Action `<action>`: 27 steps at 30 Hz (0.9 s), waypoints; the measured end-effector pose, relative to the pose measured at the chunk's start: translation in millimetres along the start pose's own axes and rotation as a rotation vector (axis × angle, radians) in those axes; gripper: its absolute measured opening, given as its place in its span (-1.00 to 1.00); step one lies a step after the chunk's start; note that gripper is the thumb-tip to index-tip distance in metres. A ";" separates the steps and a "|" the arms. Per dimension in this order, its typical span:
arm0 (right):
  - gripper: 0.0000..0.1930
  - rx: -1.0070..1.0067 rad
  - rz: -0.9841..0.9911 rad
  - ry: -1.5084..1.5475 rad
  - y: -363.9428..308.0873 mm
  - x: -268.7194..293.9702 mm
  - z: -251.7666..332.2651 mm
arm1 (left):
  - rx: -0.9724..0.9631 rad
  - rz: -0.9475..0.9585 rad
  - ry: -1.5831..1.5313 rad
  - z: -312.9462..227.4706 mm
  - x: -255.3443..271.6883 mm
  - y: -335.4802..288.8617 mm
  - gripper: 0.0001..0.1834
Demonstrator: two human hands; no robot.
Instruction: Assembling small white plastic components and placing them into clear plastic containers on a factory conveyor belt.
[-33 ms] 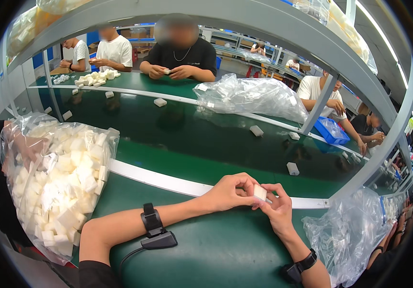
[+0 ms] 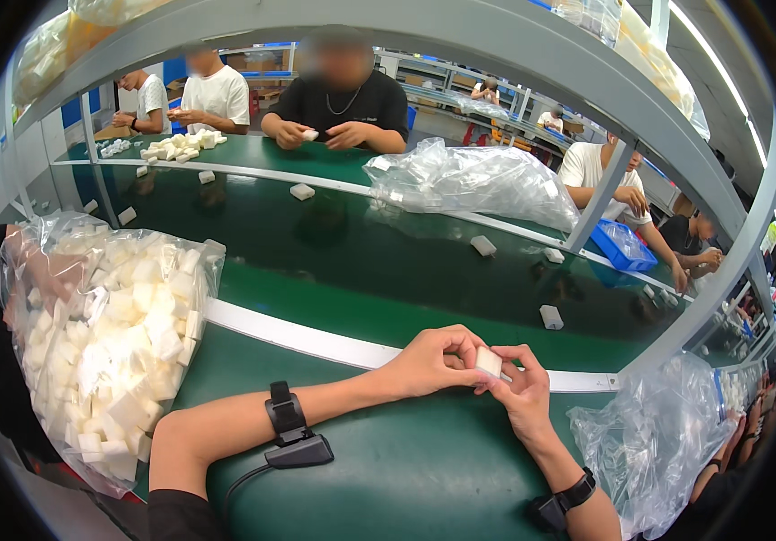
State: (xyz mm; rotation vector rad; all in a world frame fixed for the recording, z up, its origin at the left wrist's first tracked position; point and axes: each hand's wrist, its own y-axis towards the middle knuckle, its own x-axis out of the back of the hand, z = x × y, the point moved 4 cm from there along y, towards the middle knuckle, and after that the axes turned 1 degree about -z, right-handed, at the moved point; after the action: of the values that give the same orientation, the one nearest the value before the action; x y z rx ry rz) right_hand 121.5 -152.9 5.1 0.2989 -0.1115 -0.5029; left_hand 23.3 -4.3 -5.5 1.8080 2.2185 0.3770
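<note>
My left hand point(image 2: 437, 362) and my right hand point(image 2: 521, 388) meet above the green table at its white edge strip. Between their fingertips they pinch a small white block point(image 2: 489, 362) with a cream-coloured top face and a paler side. Fingers hide its lower part. To the left of my left arm, a large clear plastic bag point(image 2: 122, 334) bulges with many cream-white foam-like blocks. By my right forearm lies a crumpled clear plastic bag point(image 2: 645, 433).
A dark green belt point(image 2: 388, 261) runs beyond the white strip point(image 2: 307, 341), with several white blocks such as one point(image 2: 551, 316) on it. Grey frame posts point(image 2: 703, 279) rise at the right. Across the belt, co-workers point(image 2: 338, 108) sit by a block pile point(image 2: 184, 145), a clear bag point(image 2: 478, 185) and a blue tray point(image 2: 622, 245).
The co-worker in black across the belt has parted their hands, with a white piece in one. Blocks on the belt have shifted very slightly right. My hands stay as they were.
</note>
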 end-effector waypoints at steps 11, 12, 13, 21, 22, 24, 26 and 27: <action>-0.56 -0.070 -0.062 0.087 1.6 -1.5 1.5 | 0.159 0.069 -0.076 10.5 6.2 3.8 -0.38; -0.56 -0.068 -0.065 0.085 1.3 1.6 -1.7 | 0.157 0.073 -0.076 8.4 5.1 4.1 -0.38; -0.56 -0.011 -0.055 -0.030 1.4 6.1 -6.1 | 0.156 0.066 -0.132 5.1 3.5 3.9 -0.38; -0.52 -0.051 -0.016 -0.113 -0.6 7.8 -9.6 | 0.139 0.066 -0.150 4.5 1.9 3.7 -0.37; -0.49 -0.050 -0.018 -0.099 -0.8 5.4 -9.3 | 0.120 0.070 -0.112 7.4 2.8 3.4 -0.37; -0.46 -0.051 -0.019 -0.086 -1.3 1.3 -5.2 | 0.102 0.073 -0.075 6.0 3.2 2.8 -0.36; -0.41 -0.039 -0.004 -0.068 -2.3 -2.9 4.0 | 0.161 0.112 -0.067 1.9 0.8 1.3 -0.33; -0.41 -0.039 -0.003 -0.069 -2.8 -2.5 4.3 | 0.161 0.112 -0.067 0.1 0.5 1.5 -0.33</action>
State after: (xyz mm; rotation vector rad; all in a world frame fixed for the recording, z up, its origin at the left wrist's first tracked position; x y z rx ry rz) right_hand 117.3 -155.1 8.2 0.2439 -0.1683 -0.5183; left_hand 24.7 -3.5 -5.1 2.0013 2.1631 0.1599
